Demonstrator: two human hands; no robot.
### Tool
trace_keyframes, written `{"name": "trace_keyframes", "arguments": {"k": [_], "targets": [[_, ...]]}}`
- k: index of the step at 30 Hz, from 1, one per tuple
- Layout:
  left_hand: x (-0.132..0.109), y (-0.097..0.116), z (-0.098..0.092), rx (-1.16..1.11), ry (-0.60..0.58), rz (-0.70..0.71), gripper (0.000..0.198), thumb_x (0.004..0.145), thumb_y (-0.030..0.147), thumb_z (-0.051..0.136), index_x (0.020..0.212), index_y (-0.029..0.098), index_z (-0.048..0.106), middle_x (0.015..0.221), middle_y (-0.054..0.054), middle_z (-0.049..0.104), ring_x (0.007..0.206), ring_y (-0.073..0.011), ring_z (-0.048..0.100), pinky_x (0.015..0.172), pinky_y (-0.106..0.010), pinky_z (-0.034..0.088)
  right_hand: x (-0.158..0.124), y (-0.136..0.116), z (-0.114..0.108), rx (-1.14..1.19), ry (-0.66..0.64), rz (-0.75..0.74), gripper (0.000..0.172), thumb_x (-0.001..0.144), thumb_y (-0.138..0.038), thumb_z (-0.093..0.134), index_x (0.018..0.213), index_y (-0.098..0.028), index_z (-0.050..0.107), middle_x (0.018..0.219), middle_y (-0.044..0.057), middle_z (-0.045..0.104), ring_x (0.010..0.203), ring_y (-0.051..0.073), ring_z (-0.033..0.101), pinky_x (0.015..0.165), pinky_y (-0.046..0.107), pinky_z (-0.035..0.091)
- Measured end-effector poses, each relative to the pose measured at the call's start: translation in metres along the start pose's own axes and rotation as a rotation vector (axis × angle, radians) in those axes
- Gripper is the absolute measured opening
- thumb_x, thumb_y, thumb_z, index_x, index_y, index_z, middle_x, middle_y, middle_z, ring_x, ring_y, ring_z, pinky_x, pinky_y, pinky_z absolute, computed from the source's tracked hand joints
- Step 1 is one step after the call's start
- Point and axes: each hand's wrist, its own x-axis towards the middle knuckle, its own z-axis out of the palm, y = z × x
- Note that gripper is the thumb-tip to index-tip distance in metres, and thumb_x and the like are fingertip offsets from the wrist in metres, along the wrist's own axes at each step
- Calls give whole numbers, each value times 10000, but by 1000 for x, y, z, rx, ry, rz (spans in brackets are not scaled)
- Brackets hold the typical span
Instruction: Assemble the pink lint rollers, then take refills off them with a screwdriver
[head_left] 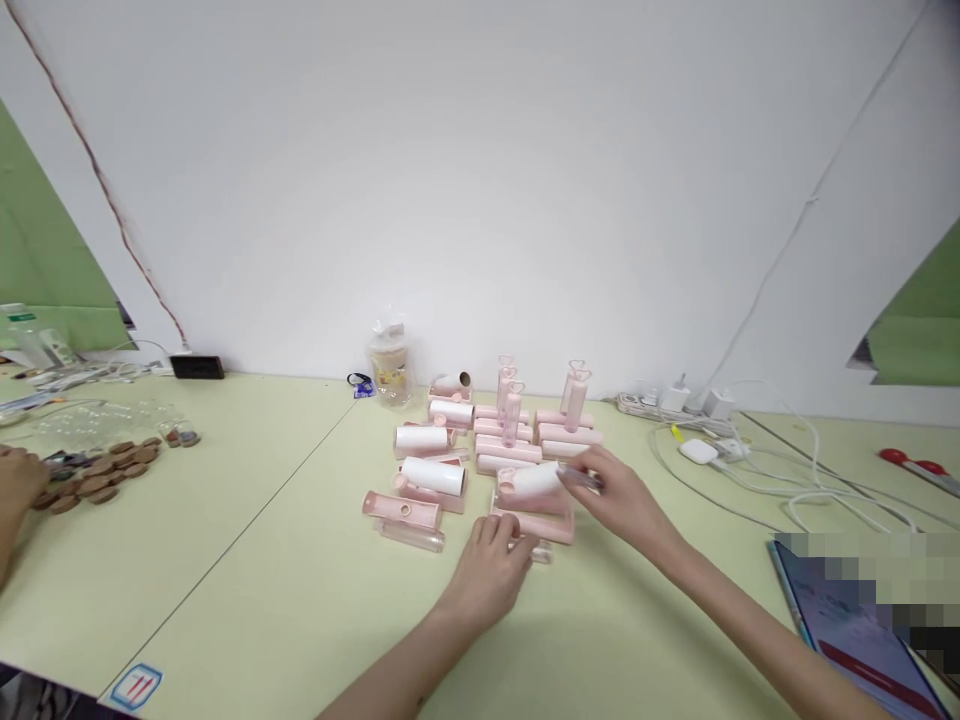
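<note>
The person's left hand is resting on the pale green table, its fingers touching a pink holder. The right hand is pinching the end of a white roll lying on that holder, among other pink and white lint rollers.

- Light is bright, even and diffuse; its source cannot be told
- The white wall reads clean, greying slightly toward the top corners
- Shadows are faint: soft patches lie on the table just under the left hand and its forearm
- Both hands, the right hand most, look soft with slight blur
- Wide-angle distortion bends wall edges left and right of the wall
- A pixelated block sits below the wall's right end
</note>
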Motion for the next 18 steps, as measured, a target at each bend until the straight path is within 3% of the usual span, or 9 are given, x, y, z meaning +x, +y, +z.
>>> {"name": "trace_keyframes", "arguments": {"k": [4, 7, 10, 13, 18], "targets": [[9, -6, 3, 42, -13, -24, 256, 835, 70, 416, 1014, 224, 514, 906, -52, 514, 777, -195, 501, 662, -307, 417, -32, 30, -7, 55, -21, 109, 289, 832, -482, 418, 868, -213, 517, 792, 28, 542, 613, 166, 510, 579, 285, 423], [13, -7, 2, 46, -40, -11, 211, 834, 81, 412, 978, 201, 509, 891, -45, 520, 745, -182, 514, 624, -281, 417, -43, 39, 2, 156, -196, 203, 442, 791, -538, 474, 1091, -213, 454, 798, -5, 523, 568, 145, 493, 568, 274, 409], [13, -6, -3, 56, -52, -4, 181, 825, 93, 411, 944, 196, 501, 921, -52, 525, 774, -190, 527, 635, -290, 427, -37, 38, 15, 270, -327, 264, 692, 755, -566, 516, 1290, -187, 295, 906, 18, 523, 611, 147, 515, 572, 264, 394], [9, -4, -9, 71, -56, -18, 169, 820, 108, 407, 930, 201, 495, 920, -49, 527, 769, -189, 537, 632, -292, 435, -25, 33, 25, 331, -355, 249, 863, 721, -516, 589, 1378, -152, 163, 950, 40, 551, 710, 172, 564, 605, 256, 408], [4, -3, -13, 85, -66, -41, 191, 816, 120, 411, 965, 208, 489, 914, -41, 535, 750, -185, 549, 620, -286, 448, -11, 23, 35, 403, -399, 194, 835, 712, -443, 624, 1375, -150, 210, 950, 39, 568, 802, 189, 583, 656, 258, 419]]}}
